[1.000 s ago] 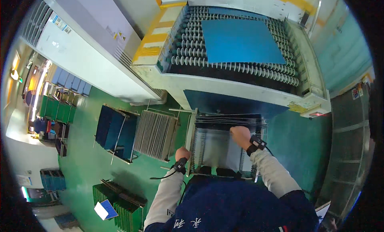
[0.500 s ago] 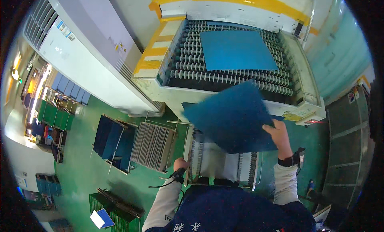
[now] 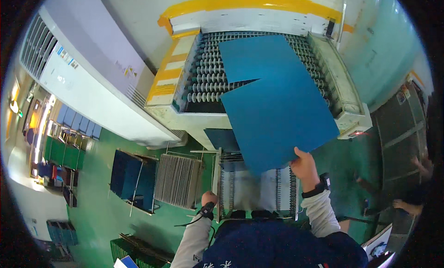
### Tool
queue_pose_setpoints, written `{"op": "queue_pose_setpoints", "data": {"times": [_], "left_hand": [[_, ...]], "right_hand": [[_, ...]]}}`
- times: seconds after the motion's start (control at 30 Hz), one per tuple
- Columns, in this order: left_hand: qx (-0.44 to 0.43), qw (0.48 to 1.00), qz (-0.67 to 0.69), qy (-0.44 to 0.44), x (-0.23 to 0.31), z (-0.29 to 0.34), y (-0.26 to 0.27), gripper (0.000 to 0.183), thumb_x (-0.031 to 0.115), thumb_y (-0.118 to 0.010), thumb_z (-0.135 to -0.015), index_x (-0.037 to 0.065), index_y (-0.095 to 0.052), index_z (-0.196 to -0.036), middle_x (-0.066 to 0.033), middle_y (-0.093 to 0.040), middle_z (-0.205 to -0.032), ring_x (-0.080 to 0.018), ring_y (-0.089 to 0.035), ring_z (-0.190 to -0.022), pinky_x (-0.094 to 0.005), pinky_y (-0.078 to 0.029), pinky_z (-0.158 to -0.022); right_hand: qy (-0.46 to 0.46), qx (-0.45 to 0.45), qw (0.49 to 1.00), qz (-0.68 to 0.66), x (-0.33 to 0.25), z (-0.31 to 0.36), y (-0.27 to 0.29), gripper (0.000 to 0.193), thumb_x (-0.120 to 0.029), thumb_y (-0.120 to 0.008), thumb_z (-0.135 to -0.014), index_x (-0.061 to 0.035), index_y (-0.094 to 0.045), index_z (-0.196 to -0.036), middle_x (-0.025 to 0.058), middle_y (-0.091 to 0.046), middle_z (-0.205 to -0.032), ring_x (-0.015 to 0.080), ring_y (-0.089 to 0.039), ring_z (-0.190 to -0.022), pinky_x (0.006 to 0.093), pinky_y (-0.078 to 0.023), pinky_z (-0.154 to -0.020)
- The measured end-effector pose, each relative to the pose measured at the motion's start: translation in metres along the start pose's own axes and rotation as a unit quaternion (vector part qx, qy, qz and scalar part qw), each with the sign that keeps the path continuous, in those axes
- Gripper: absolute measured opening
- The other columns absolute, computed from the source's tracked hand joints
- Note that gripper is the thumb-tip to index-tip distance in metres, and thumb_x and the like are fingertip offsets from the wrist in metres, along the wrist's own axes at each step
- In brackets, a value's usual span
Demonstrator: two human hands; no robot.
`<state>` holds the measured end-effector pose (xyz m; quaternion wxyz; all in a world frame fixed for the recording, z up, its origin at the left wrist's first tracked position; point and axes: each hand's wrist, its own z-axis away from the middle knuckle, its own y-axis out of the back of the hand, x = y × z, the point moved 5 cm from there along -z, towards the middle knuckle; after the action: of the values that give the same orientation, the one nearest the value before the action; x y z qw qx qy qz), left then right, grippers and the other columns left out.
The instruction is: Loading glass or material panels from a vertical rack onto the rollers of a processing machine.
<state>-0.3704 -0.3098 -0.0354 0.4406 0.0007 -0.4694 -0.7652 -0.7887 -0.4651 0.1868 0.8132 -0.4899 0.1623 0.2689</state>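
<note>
The right hand [image 3: 304,167] pinches the near edge of a blue sheet [image 3: 282,122], which stretches forward over the rollers [image 3: 208,97], partly hiding a second sheet [image 3: 252,55] (longer axis hard to tell); the left hand [image 3: 209,199], farther off, curls beside the rack [image 3: 217,178], grip unclear.

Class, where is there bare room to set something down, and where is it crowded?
Bare green floor lies left of the dark-blue panel rack, and just right of the right hand. Crowded: the roller bed, partly hidden by blue sheets, and around the left hand beside the slatted rack.
</note>
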Motion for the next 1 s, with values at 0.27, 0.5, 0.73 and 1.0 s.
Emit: {"op": "queue_pose_setpoints", "data": {"times": [0.27,0.5,0.73,1.0], "left_hand": [[-0.017,0.999,0.002,0.029,-0.01,-0.005,-0.003,0.021,0.022,-0.07,-0.066,0.007,-0.069,-0.081,-0.0199,-0.068,-0.084,-0.037,-0.066,-0.084,-0.0437,-0.052,-0.075],[0.012,1.0,-0.021,-0.013,-0.008,0.0,0.001,0.025,0.028,-0.075,-0.067,0.007,-0.07,-0.08,-0.018,-0.069,-0.083,-0.035,-0.067,-0.084,-0.0434,-0.052,-0.076],[-0.004,1.0,-0.003,0.003,-0.011,-0.003,0.002,0.027,0.028,-0.075,-0.063,0.006,-0.07,-0.078,-0.0177,-0.069,-0.082,-0.0351,-0.066,-0.083,-0.043,-0.052,-0.076],[0.003,1.0,-0.007,-0.003,0.008,0.011,0.011,0.026,0.027,-0.073,-0.062,0.006,-0.069,-0.077,-0.0184,-0.068,-0.081,-0.036,-0.066,-0.081,-0.0421,-0.053,-0.075]], "right_hand": [[-0.075,0.032,0.996,0.036,0.023,0.004,-0.02,0.004,-0.012,-0.063,-0.089,-0.0086,-0.062,-0.091,0.0038,-0.065,-0.088,0.0216,-0.062,-0.077,0.039,-0.052,-0.067],[-0.081,-0.011,0.991,0.109,0.021,0.007,-0.037,0.012,-0.018,-0.065,-0.09,-0.0063,-0.062,-0.087,0.0068,-0.065,-0.081,0.0208,-0.062,-0.068,0.0353,-0.053,-0.062],[-0.088,0.002,0.99,0.11,0.024,-0.006,-0.046,0.016,-0.021,-0.065,-0.09,-0.0057,-0.059,-0.087,0.0084,-0.062,-0.081,0.0242,-0.064,-0.073,0.0357,-0.054,-0.064],[-0.083,-0.051,0.991,0.091,0.025,-0.028,-0.052,0.018,-0.023,-0.065,-0.09,-0.0071,-0.06,-0.094,0.0091,-0.065,-0.089,0.0244,-0.063,-0.08,0.0356,-0.051,-0.072]]}}
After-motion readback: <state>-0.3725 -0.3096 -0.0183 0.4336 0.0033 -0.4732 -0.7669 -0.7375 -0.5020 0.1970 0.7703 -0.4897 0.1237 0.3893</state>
